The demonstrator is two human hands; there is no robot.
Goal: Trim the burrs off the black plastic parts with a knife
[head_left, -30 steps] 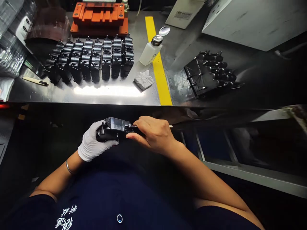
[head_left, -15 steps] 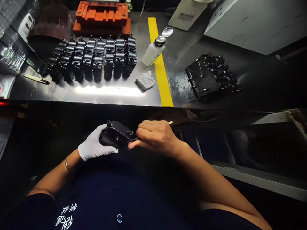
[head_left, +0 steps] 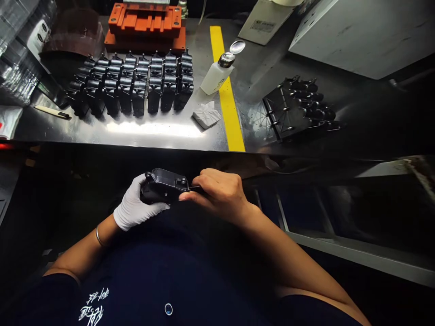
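Note:
My left hand (head_left: pixel 134 203), in a white glove, grips a black moulded plastic part (head_left: pixel 166 181) in front of my body, thumb below and fingers behind it. The part has small round bosses and a flat upper face. My bare right hand (head_left: pixel 220 192) is closed around a thin-bladed tool (head_left: pixel 194 187), most of it hidden in the fist. Its thin tip meets the part's right end, and the right thumb lies close to that edge.
Rows of similar black parts (head_left: pixel 137 86) stand on the metal bench, before an orange fixture (head_left: pixel 146 27). More black parts (head_left: pixel 302 106) lie right of the yellow tape (head_left: pixel 232 122). A white bottle (head_left: pixel 217 74), folded tissue (head_left: pixel 206 115) and pale-handled cutter (head_left: pixel 50 112) rest there too.
The black part has tilted to a more level angle, its left end lifted slightly. My right hand has rotated a little, and the pale tool end behind it is now out of sight.

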